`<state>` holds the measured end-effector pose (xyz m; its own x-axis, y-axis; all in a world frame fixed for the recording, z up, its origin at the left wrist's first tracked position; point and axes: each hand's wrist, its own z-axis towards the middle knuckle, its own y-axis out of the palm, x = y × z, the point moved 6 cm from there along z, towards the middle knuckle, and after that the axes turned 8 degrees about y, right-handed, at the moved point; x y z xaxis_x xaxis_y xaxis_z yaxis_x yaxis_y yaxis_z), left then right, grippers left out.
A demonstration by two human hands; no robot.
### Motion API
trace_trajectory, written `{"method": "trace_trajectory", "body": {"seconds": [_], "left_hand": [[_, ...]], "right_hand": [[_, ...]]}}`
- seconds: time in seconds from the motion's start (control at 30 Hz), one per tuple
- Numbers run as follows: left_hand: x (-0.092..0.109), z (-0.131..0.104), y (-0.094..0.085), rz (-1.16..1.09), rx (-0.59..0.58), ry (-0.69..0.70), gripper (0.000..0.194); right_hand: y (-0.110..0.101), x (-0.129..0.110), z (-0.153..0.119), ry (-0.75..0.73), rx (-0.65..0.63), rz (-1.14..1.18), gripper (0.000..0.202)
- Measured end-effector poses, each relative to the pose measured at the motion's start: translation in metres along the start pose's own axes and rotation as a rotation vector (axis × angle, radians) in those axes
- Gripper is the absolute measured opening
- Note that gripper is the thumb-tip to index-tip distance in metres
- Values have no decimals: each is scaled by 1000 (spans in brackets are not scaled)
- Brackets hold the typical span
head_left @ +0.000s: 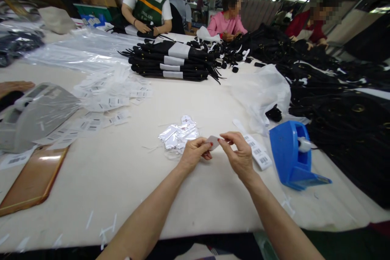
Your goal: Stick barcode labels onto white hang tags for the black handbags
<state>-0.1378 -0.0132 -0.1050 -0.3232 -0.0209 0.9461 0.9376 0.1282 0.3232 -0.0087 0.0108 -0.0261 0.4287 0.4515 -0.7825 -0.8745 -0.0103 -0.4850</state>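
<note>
My left hand (195, 152) pinches a small pale tag (213, 142) between thumb and fingers above the table. Close against the tag's right edge, the thumb and index finger of my right hand (239, 152) come together; whether they grip the tag itself or a sticker on it is too small to make out. Just beyond my left hand lies a pile of shiny white tags (178, 135) with thin strings. A strip of barcode stickers (257, 152) rests flat beside my right hand, partly behind it.
A blue tape dispenser (288, 156) stands at right, near heaped black goods (344, 109). Banded black bundles (170, 63) lie ahead. Leftward are barcode labels (114, 101), a grey dispenser (39, 109) beside another person's hand (15, 86), and an orange-brown phone-shaped item (35, 178). Several people work opposite.
</note>
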Motion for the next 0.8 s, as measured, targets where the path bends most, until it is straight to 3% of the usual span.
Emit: {"method": "trace_trajectory", "body": {"seconds": [0.17, 0.4, 0.63, 0.8], "left_hand": [[1, -2, 3, 91, -57, 10, 25], [5, -4, 7, 145, -90, -3, 23], [0, -4, 5, 215, -104, -40, 24], [0, -3, 3, 234, -101, -41, 28]], "right_hand": [[1, -14, 5, -152, -121, -138, 9], [-2, -13, 0, -149, -136, -183, 12], [-15, -10, -3, -49, -71, -95, 12], [-21, 5, -1, 128, -63, -44, 14]]}}
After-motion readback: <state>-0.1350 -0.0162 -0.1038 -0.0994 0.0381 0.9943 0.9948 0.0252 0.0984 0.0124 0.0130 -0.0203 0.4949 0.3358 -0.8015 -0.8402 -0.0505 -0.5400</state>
